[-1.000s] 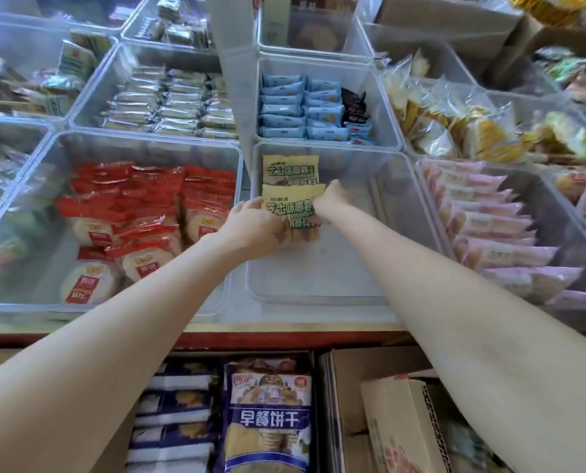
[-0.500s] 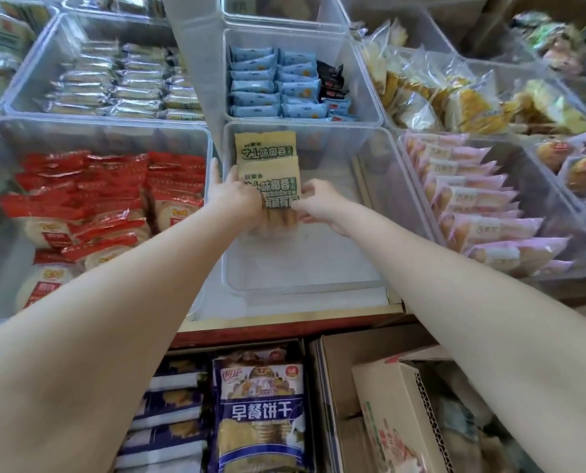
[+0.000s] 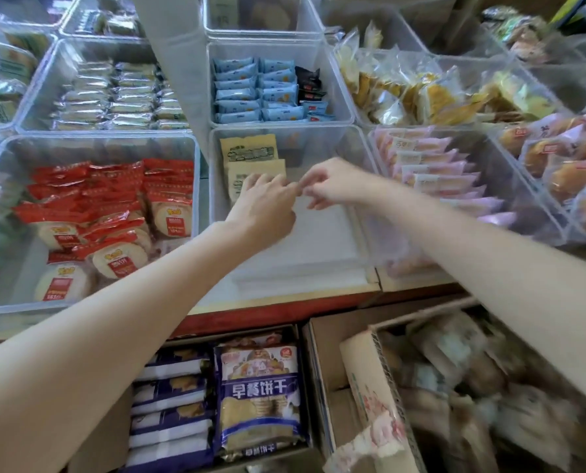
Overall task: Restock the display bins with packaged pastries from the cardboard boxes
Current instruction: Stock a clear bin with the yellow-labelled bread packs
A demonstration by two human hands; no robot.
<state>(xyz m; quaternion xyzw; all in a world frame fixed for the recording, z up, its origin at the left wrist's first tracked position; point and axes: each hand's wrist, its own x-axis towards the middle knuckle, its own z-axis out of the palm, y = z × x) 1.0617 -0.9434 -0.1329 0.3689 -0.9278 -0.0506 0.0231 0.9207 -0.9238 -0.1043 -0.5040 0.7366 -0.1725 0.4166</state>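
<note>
Nearest, the cardboard box (image 3: 370, 387) holds blurred pastry packets below the shelf. Above it, the left hand (image 3: 262, 206) and right hand (image 3: 332, 184) hover with loosely curled, empty fingers, fingertips near each other, over the clear bin (image 3: 318, 240). Two tan pastry packs (image 3: 250, 162) lie at its far left, so placing looks done; I judge the next move is reaching back to the box.

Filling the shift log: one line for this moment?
left hand: open, over packets | right hand: empty | bin: two packets | phase: restocking
</note>
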